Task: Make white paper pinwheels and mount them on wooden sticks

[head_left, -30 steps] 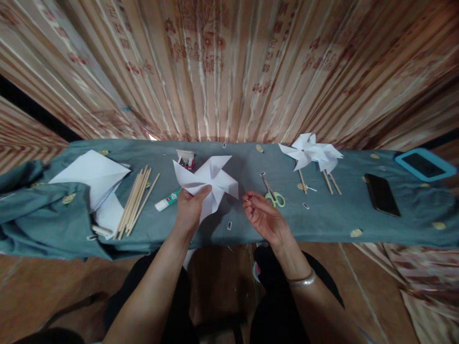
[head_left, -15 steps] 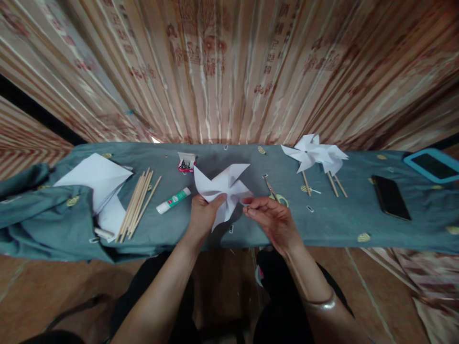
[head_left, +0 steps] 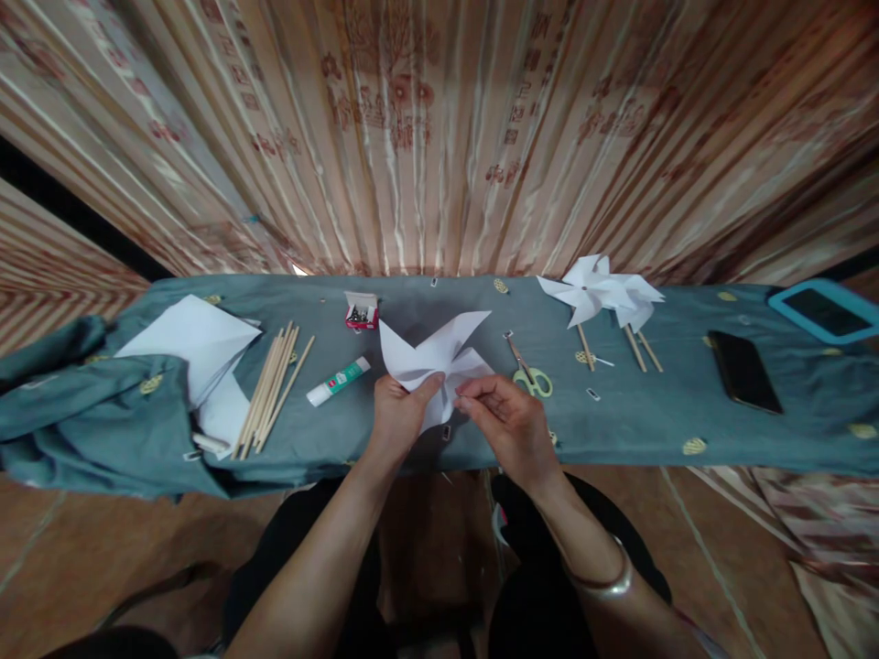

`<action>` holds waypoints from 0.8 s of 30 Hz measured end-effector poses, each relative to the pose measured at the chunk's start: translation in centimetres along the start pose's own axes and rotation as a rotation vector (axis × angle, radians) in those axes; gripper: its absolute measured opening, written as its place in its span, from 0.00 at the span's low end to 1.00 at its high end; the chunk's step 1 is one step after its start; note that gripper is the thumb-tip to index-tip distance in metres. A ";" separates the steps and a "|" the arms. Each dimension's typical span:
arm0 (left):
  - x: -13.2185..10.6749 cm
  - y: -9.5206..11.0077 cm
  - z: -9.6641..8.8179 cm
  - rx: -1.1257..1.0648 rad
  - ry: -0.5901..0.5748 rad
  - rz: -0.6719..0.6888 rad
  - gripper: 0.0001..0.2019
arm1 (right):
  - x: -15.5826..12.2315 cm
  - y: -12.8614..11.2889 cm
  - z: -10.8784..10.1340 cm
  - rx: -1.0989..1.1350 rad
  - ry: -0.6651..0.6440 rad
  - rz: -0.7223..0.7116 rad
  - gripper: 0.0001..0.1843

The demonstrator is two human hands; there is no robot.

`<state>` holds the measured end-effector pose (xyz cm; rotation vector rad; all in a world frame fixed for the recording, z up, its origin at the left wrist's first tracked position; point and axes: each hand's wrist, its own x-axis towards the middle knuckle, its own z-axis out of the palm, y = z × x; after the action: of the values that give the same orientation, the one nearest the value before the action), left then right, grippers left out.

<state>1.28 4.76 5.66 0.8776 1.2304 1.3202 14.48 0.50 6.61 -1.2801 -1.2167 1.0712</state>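
A white folded paper pinwheel (head_left: pixel 432 357) is held up over the near edge of the blue-cloth table (head_left: pixel 618 421). My left hand (head_left: pixel 398 416) grips its lower left part, thumb on the front of the paper. My right hand (head_left: pixel 504 421) is closed in a pinch at the pinwheel's middle; whether something small is in the fingertips I cannot make out. A glue stick (head_left: pixel 338 381) lies just left of my left hand. Green-handled scissors (head_left: pixel 527 373) lie right of my right hand.
Wooden sticks (head_left: pixel 273 389) and white paper sheets (head_left: pixel 196 352) lie at left. A small red box of pins (head_left: pixel 361 312) sits behind the pinwheel. Finished pinwheels on sticks (head_left: pixel 604 297), a black phone (head_left: pixel 745 371) and a blue-cased tablet (head_left: pixel 824 311) are at right. A curtain hangs behind.
My right hand moved left from beside the scissors to the pinwheel's middle and pinched there. My left hand carried the pinwheel slightly right and toward me.
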 end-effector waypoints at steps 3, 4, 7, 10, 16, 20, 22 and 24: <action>-0.3 0.3 0.0 -0.003 -0.004 0.005 0.08 | -0.3 -0.2 0.2 -0.185 0.007 -0.049 0.03; -0.3 0.3 0.0 0.003 -0.006 0.017 0.08 | -0.4 -0.4 0.3 -0.235 0.019 -0.074 0.03; -0.6 0.5 -0.2 0.051 -0.028 0.083 0.05 | -0.6 -1.1 0.5 -0.376 0.073 -0.208 0.04; -0.8 0.5 -0.4 0.117 -0.043 0.132 0.04 | -0.6 -1.6 0.4 -0.507 0.150 -0.363 0.05; -0.8 0.6 -0.6 0.115 -0.063 0.071 0.04 | -0.2 -1.1 0.1 -0.473 0.132 -0.365 0.04; -0.8 0.5 -0.8 0.073 -0.123 0.025 0.05 | 0.2 -0.6 0.1 -0.343 0.077 -0.275 0.03; -0.8 0.5 -0.8 0.052 -0.140 0.026 0.06 | 0.3 -0.6 0.1 -0.301 0.063 -0.246 0.03; -0.9 0.5 -0.9 0.039 -0.152 0.026 0.06 | 0.4 -0.7 0.1 -0.283 0.052 -0.224 0.02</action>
<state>0.44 3.75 6.06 1.0063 1.1329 1.2298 14.39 0.90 7.28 -1.3366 -1.4711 0.7185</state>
